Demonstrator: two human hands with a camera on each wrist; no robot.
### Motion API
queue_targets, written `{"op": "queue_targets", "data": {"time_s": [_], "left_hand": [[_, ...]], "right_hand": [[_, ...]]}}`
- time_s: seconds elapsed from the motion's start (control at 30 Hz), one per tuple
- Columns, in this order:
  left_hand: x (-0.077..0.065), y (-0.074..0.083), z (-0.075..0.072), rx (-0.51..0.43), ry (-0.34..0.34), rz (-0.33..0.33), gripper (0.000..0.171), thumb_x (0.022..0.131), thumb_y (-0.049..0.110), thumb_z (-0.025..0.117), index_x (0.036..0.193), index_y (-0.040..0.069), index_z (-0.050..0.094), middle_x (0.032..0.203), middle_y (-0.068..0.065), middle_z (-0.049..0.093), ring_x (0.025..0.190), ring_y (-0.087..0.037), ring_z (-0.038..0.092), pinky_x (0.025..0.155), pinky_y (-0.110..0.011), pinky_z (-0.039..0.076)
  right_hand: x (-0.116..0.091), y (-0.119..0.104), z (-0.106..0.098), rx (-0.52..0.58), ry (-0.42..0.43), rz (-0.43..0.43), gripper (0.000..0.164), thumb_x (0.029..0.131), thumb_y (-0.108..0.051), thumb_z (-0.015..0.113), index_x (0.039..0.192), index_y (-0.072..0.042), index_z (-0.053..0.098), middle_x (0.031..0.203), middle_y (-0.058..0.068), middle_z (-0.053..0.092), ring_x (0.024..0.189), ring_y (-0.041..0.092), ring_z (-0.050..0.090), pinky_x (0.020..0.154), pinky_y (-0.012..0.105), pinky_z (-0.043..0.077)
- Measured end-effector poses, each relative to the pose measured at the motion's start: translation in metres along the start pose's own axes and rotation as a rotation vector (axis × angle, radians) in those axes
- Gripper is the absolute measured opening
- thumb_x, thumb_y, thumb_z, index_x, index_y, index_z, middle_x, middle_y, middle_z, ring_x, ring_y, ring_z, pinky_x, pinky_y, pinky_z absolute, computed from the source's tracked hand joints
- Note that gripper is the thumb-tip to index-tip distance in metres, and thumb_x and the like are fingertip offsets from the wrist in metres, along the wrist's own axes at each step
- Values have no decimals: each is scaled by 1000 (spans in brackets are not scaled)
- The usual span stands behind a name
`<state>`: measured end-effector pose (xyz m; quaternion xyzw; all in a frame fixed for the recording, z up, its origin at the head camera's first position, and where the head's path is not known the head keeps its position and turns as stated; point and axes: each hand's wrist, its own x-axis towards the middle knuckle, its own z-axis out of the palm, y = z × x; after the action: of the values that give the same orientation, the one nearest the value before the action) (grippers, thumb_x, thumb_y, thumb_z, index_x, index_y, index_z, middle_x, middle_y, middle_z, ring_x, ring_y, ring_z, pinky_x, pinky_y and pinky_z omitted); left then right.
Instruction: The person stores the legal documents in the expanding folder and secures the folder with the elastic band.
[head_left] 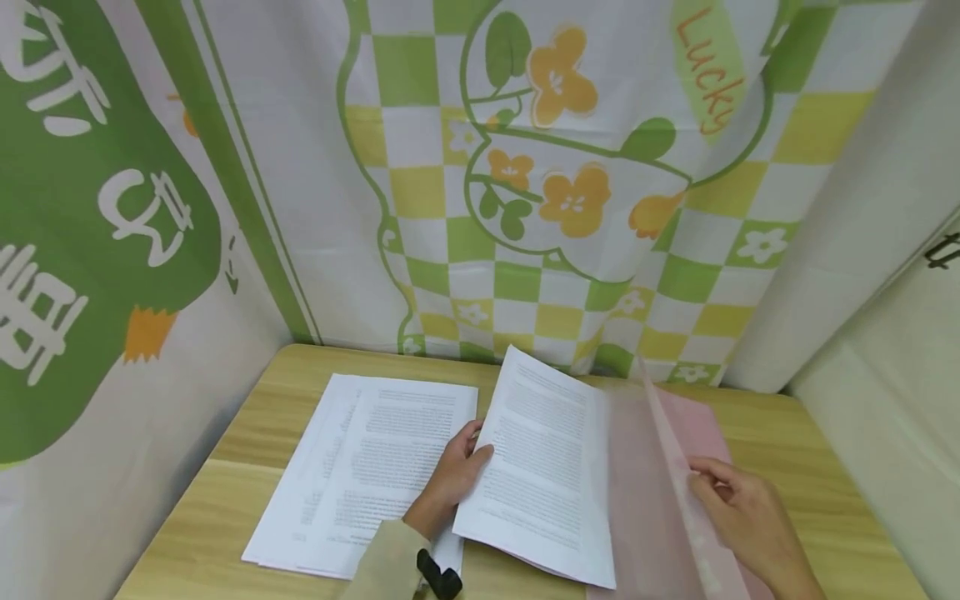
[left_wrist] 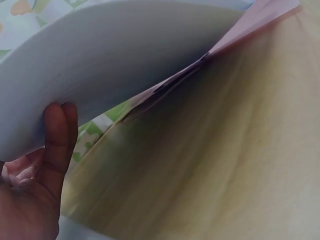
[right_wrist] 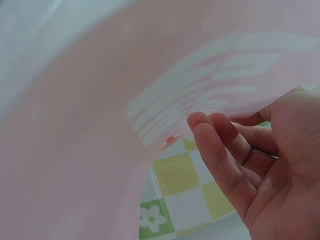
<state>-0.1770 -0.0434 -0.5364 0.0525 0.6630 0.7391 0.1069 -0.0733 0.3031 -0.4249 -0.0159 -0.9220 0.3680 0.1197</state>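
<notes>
In the head view, the left hand [head_left: 452,475] gripped printed sheets [head_left: 543,467] near the middle of the bench [head_left: 217,500], and a paper pile [head_left: 375,467] lay toward the left edge. The right hand [head_left: 750,512] pinched a pink folder [head_left: 637,500] toward the right edge. In the left wrist view, two fingers [left_wrist: 56,140] touched the sheets' back. In the right wrist view, fingertips [right_wrist: 205,134] touched the folder

Checkered cloth [head_left: 517,281] with orange flowers [head_left: 576,200], green lettered drape [head_left: 165,271], wood-grain tabletop [head_left: 225,492]

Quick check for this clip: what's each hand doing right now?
Left hand: closed, holding the raised printed sheets.
Right hand: closed, pinching the pink folder.
</notes>
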Motion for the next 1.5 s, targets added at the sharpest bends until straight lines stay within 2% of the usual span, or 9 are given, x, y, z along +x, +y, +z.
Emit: {"op": "queue_targets", "data": {"time_s": [0.17,0.43,0.57,0.83,1.23,1.5], "left_hand": [[-7,-5,11,-31,9,-30,49,103,6,54,150,-1,44,124,-14,65,97,-21,65,80,-32,53],[-10,-4,17,-1,32,-6,55,102,7,55,153,-5,38,131,-18,63,104,-23,64,87,-33,52],[-10,-2,17,2,4,12,57,102,6,55,153,-8,34,127,-20,63,102,-24,64,83,-34,53],[-16,0,21,-38,-108,-45,56,104,8,57,154,-1,34,117,-15,66,97,-26,67,76,-33,56],[-22,0,21,-90,-174,-32,60,97,3,66,149,-3,37,109,-13,68,91,-22,67,77,-30,54],[-25,1,19,-111,-200,-41,57,96,0,66,147,-3,39,108,-13,69,89,-22,68,76,-30,54]], "right_hand": [[-1,0,0,15,-14,16,27,102,-17,64,120,0,73,85,1,68,49,10,55,43,29,45],[0,0,1,11,-14,22,28,102,-18,64,121,0,73,88,2,68,58,8,58,46,29,47],[0,0,1,15,-13,25,29,102,-18,64,122,0,73,89,2,68,58,8,58,47,29,47],[1,-1,0,4,5,9,28,102,-18,64,121,0,73,87,1,67,57,8,57,49,29,46],[3,-2,0,6,11,13,27,101,-18,64,120,0,73,85,1,67,56,8,56,48,29,45],[2,-1,2,20,14,14,26,101,-17,66,119,-2,74,84,-1,66,57,8,56,47,28,46]]}}
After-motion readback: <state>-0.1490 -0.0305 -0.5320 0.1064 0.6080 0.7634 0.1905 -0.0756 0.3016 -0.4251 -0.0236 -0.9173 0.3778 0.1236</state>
